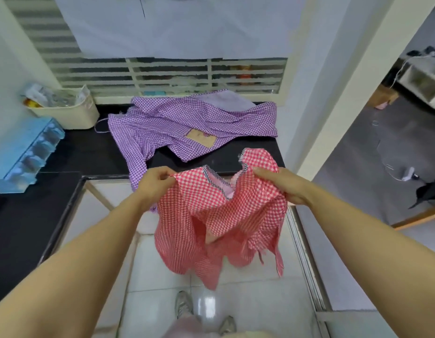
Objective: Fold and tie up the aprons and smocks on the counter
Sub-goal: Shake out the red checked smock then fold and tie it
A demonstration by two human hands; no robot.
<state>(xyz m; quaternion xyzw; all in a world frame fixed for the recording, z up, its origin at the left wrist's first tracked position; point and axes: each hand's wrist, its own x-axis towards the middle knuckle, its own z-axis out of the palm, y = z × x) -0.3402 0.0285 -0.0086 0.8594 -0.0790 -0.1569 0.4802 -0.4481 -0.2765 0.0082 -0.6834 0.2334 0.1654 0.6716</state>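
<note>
A red-and-white checked smock [218, 215] hangs in the air in front of the counter, held up by both hands. My left hand [154, 182] pinches its upper left edge by the striped trim. My right hand [281, 185] grips a bunch of the cloth at its upper right. The lower part hangs crumpled over the tiled floor. A purple-and-white checked smock [187, 125] with a tan pocket patch lies spread and creased on the black counter [89, 147], one sleeve drooping over the front edge.
A cream basket [70, 111] of packets and a blue drawer box [23, 152] stand at the counter's left. A louvred window runs behind the counter. A white wall edge rises at the right, with a doorway beyond. My shoes [184, 304] stand on the floor.
</note>
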